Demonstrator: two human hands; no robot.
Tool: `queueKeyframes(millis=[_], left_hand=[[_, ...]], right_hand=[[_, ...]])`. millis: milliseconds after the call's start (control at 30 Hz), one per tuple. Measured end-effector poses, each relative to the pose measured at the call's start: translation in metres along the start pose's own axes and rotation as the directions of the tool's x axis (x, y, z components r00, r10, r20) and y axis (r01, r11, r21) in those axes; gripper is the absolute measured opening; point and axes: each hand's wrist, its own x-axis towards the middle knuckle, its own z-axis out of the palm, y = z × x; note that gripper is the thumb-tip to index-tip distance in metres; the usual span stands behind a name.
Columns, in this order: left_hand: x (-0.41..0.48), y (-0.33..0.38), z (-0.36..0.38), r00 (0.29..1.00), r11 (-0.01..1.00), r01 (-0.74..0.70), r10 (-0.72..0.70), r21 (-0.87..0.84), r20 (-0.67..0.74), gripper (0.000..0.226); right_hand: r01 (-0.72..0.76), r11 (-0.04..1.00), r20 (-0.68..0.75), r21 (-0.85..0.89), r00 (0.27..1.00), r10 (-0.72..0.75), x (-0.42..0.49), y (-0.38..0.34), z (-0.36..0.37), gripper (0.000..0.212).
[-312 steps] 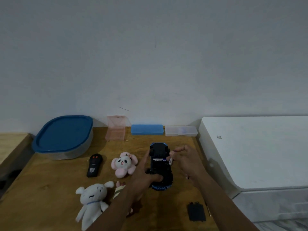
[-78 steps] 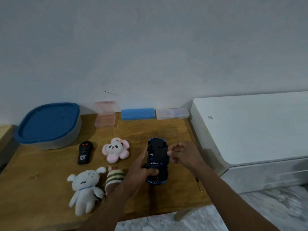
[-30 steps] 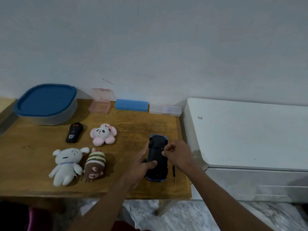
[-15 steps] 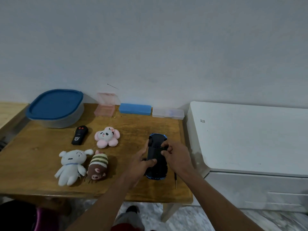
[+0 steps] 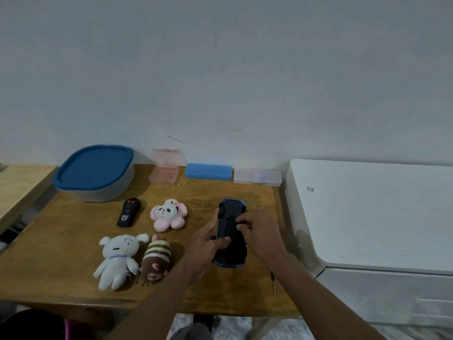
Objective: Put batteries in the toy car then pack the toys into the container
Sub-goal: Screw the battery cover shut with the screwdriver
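1. The toy car (image 5: 231,231) is held belly-up near the table's (image 5: 61,241) right edge, nose toward 12 o'clock. Only its dark underside is shown; no open battery bay can be made out.
2. The left hand (image 5: 208,244) is wrapped round the car's left flank, with the thumb laid across the underside.
3. The right hand (image 5: 259,236) is curled over the right flank, fingertips pressed down mid-chassis. Whether anything small is pinched under them cannot be told.
4. Step judged in hand: the battery cover is being pressed home. The battery stage looks nearly done; packing has not begun.
5. Next move, as judged: the cover is to be fastened. A thin screwdriver (image 5: 272,283) lies at 5 o'clock from the car, close to the table's front edge, so the right hand would need freeing while the car is kept steady by the left.
6. The container (image 5: 94,173) sits at 10 o'clock, well apart, with its blue lid on. The lid must come off before anything is packed.
7. Toys waiting: a black remote (image 5: 129,212) and a pink panda plush (image 5: 168,214) at 9 o'clock; a white plush (image 5: 119,258) and a striped brown plush (image 5: 156,260) at 8 o'clock, touching each other.
8. Along the wall at 12 o'clock: a pink box (image 5: 164,169), a blue case (image 5: 208,171) and a clear case (image 5: 257,177).
9. A white cabinet (image 5: 367,212) stands against the table at 3 o'clock, leaving the right elbow little room.
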Motion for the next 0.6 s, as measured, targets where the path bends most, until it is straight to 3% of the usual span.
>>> queueKeyframes(millis=[133, 600], left_hand=[[0.009, 0.001, -0.007, 0.999, 1.0, -0.008, 0.009, -0.008, 0.036, 0.078], [0.004, -0.016, -0.074, 0.994, 1.0, 0.024, -0.024, -0.003, 0.107, 0.06]], right_hand=[[0.002, 0.998, 0.01, -0.062, 1.0, -0.001, 0.009, -0.007, 0.0, 0.023], [-0.176, 0.984, -0.053, 0.037, 0.983, 0.178, -0.004, -0.055, 0.054, 0.02]])
